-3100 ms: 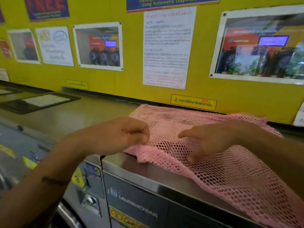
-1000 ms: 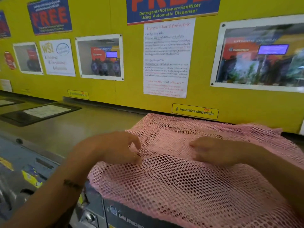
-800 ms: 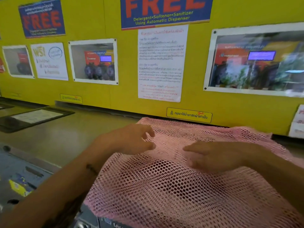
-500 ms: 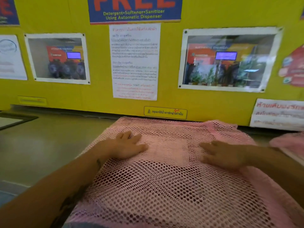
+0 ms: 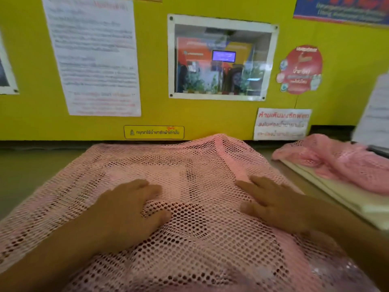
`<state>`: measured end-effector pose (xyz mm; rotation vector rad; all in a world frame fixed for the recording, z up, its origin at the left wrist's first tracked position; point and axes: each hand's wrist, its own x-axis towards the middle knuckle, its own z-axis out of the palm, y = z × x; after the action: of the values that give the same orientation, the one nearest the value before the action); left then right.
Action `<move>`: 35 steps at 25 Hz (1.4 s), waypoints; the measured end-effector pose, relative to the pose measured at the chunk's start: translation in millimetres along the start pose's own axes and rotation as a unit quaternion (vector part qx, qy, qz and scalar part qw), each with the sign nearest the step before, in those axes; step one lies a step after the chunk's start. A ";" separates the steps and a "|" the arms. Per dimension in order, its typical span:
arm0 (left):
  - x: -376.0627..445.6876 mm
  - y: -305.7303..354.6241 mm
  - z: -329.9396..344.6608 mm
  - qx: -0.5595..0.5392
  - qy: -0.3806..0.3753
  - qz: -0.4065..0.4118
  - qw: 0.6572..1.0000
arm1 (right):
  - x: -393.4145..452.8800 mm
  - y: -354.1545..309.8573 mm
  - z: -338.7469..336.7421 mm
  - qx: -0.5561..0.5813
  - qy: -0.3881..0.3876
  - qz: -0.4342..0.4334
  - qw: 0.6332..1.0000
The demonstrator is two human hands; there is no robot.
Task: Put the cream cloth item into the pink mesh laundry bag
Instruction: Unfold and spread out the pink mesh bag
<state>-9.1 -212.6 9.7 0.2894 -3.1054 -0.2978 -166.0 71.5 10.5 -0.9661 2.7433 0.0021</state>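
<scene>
The pink mesh laundry bag (image 5: 189, 239) lies spread flat on the machine top, filling the lower middle of the view. My left hand (image 5: 126, 209) presses palm-down on its left half, fingers slightly apart. My right hand (image 5: 271, 201) lies flat on its right half, next to a fold in the mesh. Neither hand grips anything. A folded cream cloth item (image 5: 341, 194) lies to the right, partly under a second bundle of pink mesh (image 5: 336, 161).
A yellow wall (image 5: 210, 114) with posters and stickers rises right behind the bag. Bare grey machine top (image 5: 31, 165) extends to the left. A white sheet (image 5: 374, 114) leans at the far right edge.
The bag has been pulled toward me and flattened; both hands went from pinching its edge to lying flat and wider apart. The view swung right, bringing the cream cloth and second mesh bundle into sight.
</scene>
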 end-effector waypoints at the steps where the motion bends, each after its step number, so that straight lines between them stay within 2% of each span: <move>1: -7.0 2.5 -2.1 0.009 -0.001 -0.003 1.000 | -6.8 1.6 -3.9 -0.002 -0.008 -0.002 1.000; 4: -18.5 4.9 -16.5 -0.031 0.000 0.002 1.000 | -10.8 4.6 -21.4 0.000 0.013 0.000 1.000; 6: -5.5 -1.4 -28.6 -0.063 0.052 -0.019 0.996 | 0.9 1.5 -32.4 0.045 0.046 -0.023 0.998; 8: 26.1 -18.1 -32.0 -0.020 0.103 -0.036 0.994 | 23.6 -6.7 -34.2 0.071 0.064 -0.039 0.995; 10: 53.7 -34.3 -26.1 0.025 0.077 -0.063 0.995 | 46.6 -13.8 -25.8 0.047 0.070 -0.040 0.996; 13: 66.8 -50.8 -10.8 0.021 -0.044 -0.070 0.996 | 67.8 -15.8 -8.1 -0.009 0.040 -0.021 0.999; 15: 64.9 -51.7 -12.0 0.018 -0.075 -0.069 0.995 | 65.1 -14.5 -3.9 -0.025 0.032 -0.016 0.999; 18: 54.6 -45.9 -15.7 0.002 -0.073 -0.077 0.994 | 53.7 -12.6 -1.0 -0.012 0.025 -0.021 0.999; 24: 38.9 -33.8 -13.4 -0.010 0.025 -0.095 0.995 | 36.7 -8.6 -6.5 0.013 0.047 -0.025 0.999; 28: 39.2 -26.5 -25.9 -0.042 -0.023 -0.075 0.996 | 27.3 -6.7 -30.6 0.035 0.013 -0.042 0.998; 30: 45.0 -16.8 -34.0 -0.051 -0.016 -0.077 0.996 | 36.6 -0.1 -56.6 0.085 0.085 -0.041 0.992; 33: 69.4 10.4 -43.7 -0.039 0.028 -0.053 0.997 | 73.7 24.0 -86.3 0.112 0.207 0.011 0.972; 35: 95.7 29.0 -44.4 -0.013 0.045 -0.031 0.998 | 102.9 35.4 -87.2 0.119 0.199 0.049 0.972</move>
<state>-107.2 -210.6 58.0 0.3877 -3.0054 -0.3176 -284.6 28.8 70.2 -0.8379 3.0489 -0.5480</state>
